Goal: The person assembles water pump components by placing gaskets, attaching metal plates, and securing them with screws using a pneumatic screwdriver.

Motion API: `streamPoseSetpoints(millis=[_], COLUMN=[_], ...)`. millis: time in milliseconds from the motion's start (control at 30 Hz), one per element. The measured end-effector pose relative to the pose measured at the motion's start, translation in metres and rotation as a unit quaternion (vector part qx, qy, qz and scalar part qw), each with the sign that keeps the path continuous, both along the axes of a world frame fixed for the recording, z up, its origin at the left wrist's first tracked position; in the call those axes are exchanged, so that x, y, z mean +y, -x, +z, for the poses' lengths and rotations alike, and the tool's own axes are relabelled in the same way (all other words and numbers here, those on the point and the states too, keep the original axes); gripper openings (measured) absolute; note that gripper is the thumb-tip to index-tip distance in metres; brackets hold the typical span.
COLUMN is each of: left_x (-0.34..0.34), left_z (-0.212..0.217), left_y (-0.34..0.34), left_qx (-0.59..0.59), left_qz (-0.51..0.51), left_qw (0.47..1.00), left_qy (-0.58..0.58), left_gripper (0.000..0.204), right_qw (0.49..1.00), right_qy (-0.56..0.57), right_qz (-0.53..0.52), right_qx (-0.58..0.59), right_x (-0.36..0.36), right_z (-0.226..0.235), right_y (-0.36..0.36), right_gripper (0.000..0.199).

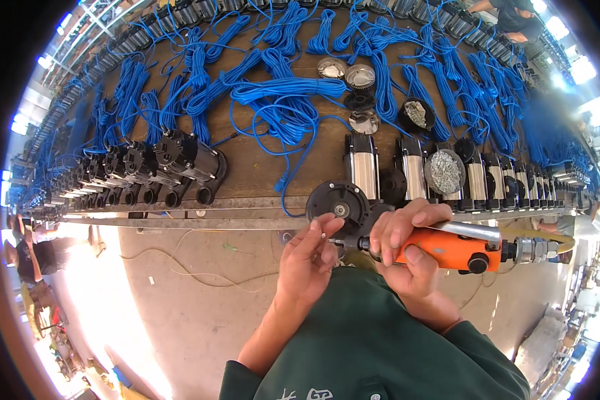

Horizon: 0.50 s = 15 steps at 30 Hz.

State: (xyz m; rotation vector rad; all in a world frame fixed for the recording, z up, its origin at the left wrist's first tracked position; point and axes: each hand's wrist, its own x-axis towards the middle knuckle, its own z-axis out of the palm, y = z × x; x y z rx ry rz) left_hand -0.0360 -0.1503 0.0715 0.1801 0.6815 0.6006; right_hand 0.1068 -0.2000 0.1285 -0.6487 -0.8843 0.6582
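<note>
My right hand [410,247] is wrapped round an orange air screwdriver [457,251], which lies level with its nose toward my left hand. A hose fitting [537,250] joins its right end. My left hand [305,263] pinches a small screw [323,235] between thumb and finger, close by the tool's tip. Just beyond both hands, a black round flange [337,203] faces me at the bench edge. Behind it stands a motor with a silver body [365,173]. What the lower fingers of my left hand hold, if anything, cannot be made out.
Black motors [187,160] line the bench edge on the left; silver-bodied motors [477,177] line the right. A dish of screws [445,172] and a black bowl [417,115] sit among them. Coiled blue cables [280,100] cover much of the bench. People work at the far sides.
</note>
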Motion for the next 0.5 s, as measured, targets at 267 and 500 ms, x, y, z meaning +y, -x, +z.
streamPoseSetpoints(millis=[267, 500], left_x=[-0.025, -0.029], left_z=[0.005, -0.012], left_y=[-0.021, -0.027], left_qx=[0.006, 0.089], left_qz=[0.007, -0.049], left_qw=[1.0, 0.984], left_qy=[-0.027, -0.146], left_gripper=[0.031, 0.026], right_qw=[1.0, 1.0], right_qy=[-0.024, -0.012], right_qz=[-0.011, -0.017], right_qx=[0.004, -0.022], right_x=[-0.02, -0.026], right_z=[-0.006, -0.018], right_y=[-0.016, -0.027], right_gripper=[0.029, 0.028])
